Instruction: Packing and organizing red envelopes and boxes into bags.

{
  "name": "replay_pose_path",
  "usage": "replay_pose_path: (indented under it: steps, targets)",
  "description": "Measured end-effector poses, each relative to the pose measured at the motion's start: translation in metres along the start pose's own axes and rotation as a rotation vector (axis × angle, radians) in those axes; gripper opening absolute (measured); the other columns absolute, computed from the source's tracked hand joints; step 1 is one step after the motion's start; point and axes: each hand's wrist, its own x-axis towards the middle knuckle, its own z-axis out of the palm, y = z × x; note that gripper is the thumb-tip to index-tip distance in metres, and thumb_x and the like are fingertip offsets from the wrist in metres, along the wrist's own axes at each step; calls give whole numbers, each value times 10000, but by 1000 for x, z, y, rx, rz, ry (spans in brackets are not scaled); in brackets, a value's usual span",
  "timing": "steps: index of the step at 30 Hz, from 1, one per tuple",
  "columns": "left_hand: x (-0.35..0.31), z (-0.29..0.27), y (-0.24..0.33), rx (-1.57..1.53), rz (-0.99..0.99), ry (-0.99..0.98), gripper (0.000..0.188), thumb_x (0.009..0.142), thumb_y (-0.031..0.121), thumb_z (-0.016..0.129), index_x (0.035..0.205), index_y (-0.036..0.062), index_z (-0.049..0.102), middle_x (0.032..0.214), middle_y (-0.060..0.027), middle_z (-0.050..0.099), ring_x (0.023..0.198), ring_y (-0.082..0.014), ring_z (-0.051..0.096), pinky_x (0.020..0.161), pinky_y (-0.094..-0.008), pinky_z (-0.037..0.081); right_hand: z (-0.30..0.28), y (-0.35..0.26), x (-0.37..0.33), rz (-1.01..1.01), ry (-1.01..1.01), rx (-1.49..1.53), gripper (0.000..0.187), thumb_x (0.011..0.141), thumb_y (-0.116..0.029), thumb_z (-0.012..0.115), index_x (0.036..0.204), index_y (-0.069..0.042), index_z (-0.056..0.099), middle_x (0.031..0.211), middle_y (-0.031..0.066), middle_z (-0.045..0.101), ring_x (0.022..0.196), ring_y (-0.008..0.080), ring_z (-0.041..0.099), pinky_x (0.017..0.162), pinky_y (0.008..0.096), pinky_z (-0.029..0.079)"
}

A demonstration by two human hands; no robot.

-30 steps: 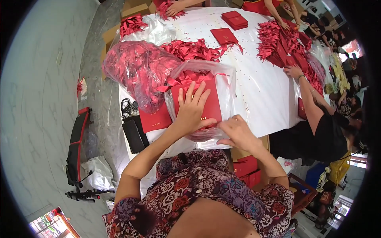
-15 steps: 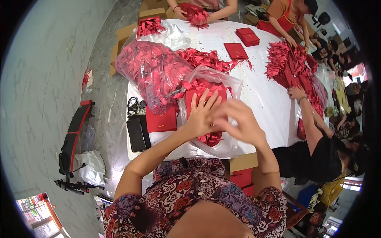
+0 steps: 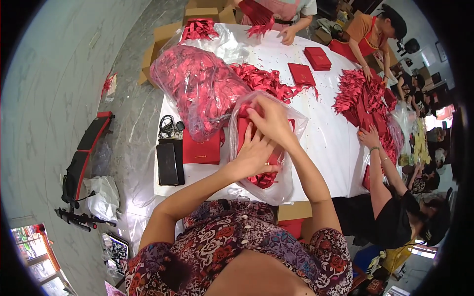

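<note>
Both hands work at a clear plastic bag [image 3: 276,185] of red pieces lying at the near edge of the white surface [image 3: 331,133]. The left hand [image 3: 256,155] lies flat on the bag, fingers spread. The right hand [image 3: 271,121] reaches in at the bag's far end, fingers curled together, pinching the red contents. A flat red box [image 3: 201,148] lies just left, beside a large full bag [image 3: 197,89].

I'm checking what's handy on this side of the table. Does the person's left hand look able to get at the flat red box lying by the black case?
Probably yes. The left hand lies on the clear bag, and the flat red box sits just beside it near the table's edge, uncovered on top; only the big bag of red pieces overlaps its far edge.
</note>
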Motion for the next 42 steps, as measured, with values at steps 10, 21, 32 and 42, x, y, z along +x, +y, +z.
replay_pose_path:
  steps: [10,21,32,42]
  targets:
    - [7,-5,14,65,-34,-62,1072,725,586,739,1504,10,280,1567,-191,234,1483,-411,81,1131,-677,88,-79,10,-28,-261,-142,-168,220,900,-194,593,923,-2,695,836,194,686,767,320,682,721,407,535]
    - [11,1,17,93,-17,-6,1049,717,613,722,1485,19,325,1576,-181,222,1469,-411,127,1143,-658,53,-46,17,23,605,-97,1712,280,959,-108,596,1183,59,572,1053,130,659,1037,221,650,951,352,536]
    - [10,-8,13,55,-50,-44,1115,704,544,774,1532,30,232,1611,-154,166,1484,-404,92,1143,-660,86,-151,116,153,-118,481,-41,452,855,-301,720,1135,48,657,1048,124,698,970,207,652,884,320,506]
    - [5,-8,13,34,-56,12,1069,712,612,716,1514,37,305,1588,-157,250,1467,-400,167,1118,-664,130,-114,202,181,87,825,483,141,879,-135,687,928,-6,655,712,-20,563,612,48,493,543,214,399]
